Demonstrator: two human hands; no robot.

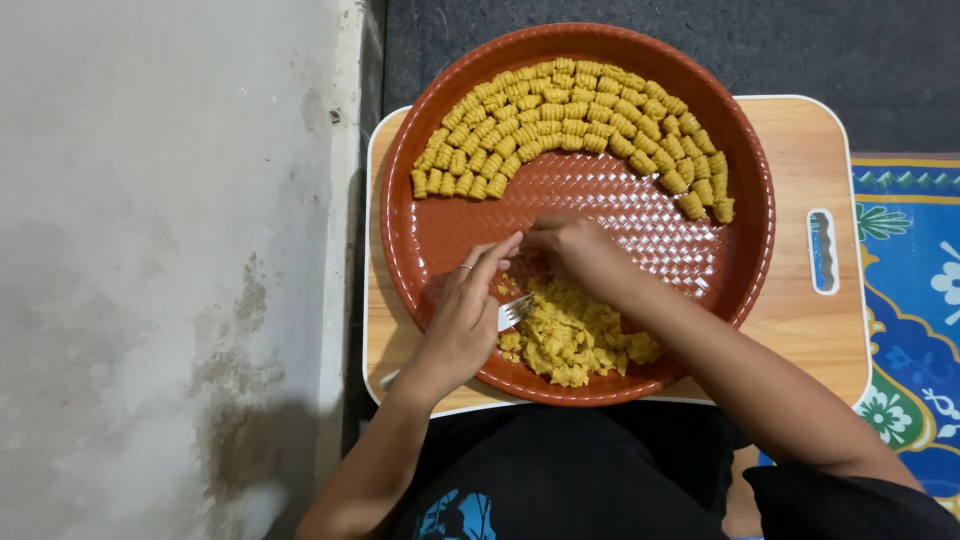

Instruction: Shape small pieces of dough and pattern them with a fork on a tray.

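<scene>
A metal fork (513, 312) is gripped in the left hand (462, 325), its long axis slanted from lower left up to the right, tines pointing toward the right hand (572, 250). The right hand's fingertips (530, 243) are pinched narrowly; what is held between them cannot be told. Just below both hands, at the near rim of the round reddish-brown woven-pattern plastic tray (740, 250), the heap of yellow dough (575, 340) is found, nearer the fork.

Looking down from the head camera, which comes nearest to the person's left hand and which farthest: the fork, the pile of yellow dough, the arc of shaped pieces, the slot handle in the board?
From the left hand:
1. Fork, held in it.
2. Dough pile, just right.
3. Shaped pieces, along the plate's far side.
4. Slot handle, far right.
</scene>
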